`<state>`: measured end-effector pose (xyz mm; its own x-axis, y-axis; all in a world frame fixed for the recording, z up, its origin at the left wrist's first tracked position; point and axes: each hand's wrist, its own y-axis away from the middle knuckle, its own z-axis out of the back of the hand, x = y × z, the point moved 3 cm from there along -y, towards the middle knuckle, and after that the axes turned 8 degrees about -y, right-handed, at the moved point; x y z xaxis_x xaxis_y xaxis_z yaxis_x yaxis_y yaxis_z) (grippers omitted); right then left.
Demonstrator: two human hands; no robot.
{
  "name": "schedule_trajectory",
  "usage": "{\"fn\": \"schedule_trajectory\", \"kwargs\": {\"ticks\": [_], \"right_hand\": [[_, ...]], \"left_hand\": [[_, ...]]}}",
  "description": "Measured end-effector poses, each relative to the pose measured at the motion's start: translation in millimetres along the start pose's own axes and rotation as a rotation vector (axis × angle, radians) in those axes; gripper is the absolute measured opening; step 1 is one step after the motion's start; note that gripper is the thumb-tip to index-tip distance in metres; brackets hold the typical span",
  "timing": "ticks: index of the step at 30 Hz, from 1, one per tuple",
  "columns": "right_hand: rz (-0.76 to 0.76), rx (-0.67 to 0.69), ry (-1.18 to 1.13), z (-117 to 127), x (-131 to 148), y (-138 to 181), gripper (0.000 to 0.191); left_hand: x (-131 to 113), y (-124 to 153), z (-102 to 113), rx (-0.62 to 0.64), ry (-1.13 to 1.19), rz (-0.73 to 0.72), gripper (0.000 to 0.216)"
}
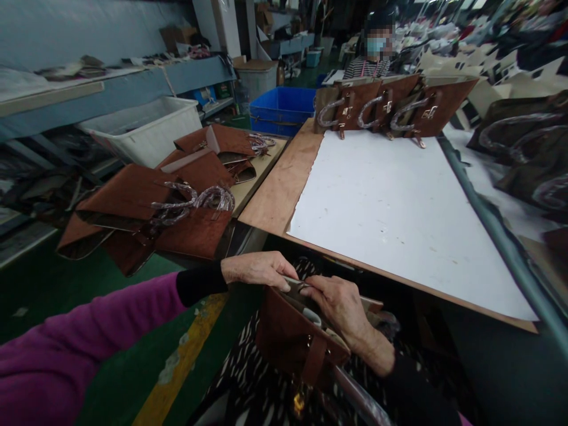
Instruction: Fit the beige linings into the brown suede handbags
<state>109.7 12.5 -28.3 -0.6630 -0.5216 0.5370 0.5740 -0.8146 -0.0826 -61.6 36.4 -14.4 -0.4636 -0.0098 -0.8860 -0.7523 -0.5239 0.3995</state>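
A brown handbag [284,331] rests tilted on my lap, its top facing up and its pale lining showing. My left hand [260,269] is closed on the bag's far upper edge, thumb on the lining side. Just right of it, my right hand [339,302] pinches at the same opening, its fingertips partly inside the bag and partly hidden. A brown strap [314,360] with metal fittings hangs down the bag's front. Below it dangles a gold-coloured metal piece [299,403]. A plastic-wrapped handle [359,393] sticks out at the lower right.
White sheeting [381,195] covers the wooden table ahead. Several finished-looking brown handbags [444,109] stand at its far end. More brown bags [190,201] lie piled at left, near a white bin [146,127] and a blue bin [284,106]. A masked person [370,62] is beyond the table.
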Motion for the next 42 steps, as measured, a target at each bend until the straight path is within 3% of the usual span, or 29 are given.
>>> {"fn": "schedule_trajectory", "kwargs": {"ticks": [4, 9, 14, 19, 26, 30, 38, 42], "right_hand": [[-0.002, -0.002, 0.002, -2, 0, -2, 0.03], [0.021, -0.02, -0.006, -5, 2, -5, 0.032], [0.006, -0.019, -0.01, -4, 5, -5, 0.036], [-0.002, -0.008, 0.029, -3, 8, -7, 0.037], [-0.006, 0.0, 0.025, -7, 4, -5, 0.037], [-0.022, 0.023, 0.014, -9, 1, -4, 0.036], [-0.029, 0.18, -0.085, 7, 7, -3, 0.022], [-0.054, 0.206, -0.026, 10, 20, -8, 0.014]], "left_hand": [[-12, 3, -1, -0.122, -0.259, -0.003, 0.021], [-35, 2, -3, -0.293, -0.816, 0.019, 0.017], [-43, -2, -6, -0.317, -1.101, 0.037, 0.013], [-34, -3, -6, -0.328, -1.091, 0.022, 0.009], [-31, -3, -3, -0.326, -0.833, -0.084, 0.019], [-35, -3, -3, -0.31, -0.877, -0.135, 0.02], [-37, -4, -6, -0.31, -0.859, -0.165, 0.022], [-41, 6, -9, -0.416, -0.741, -0.167, 0.026]]}}
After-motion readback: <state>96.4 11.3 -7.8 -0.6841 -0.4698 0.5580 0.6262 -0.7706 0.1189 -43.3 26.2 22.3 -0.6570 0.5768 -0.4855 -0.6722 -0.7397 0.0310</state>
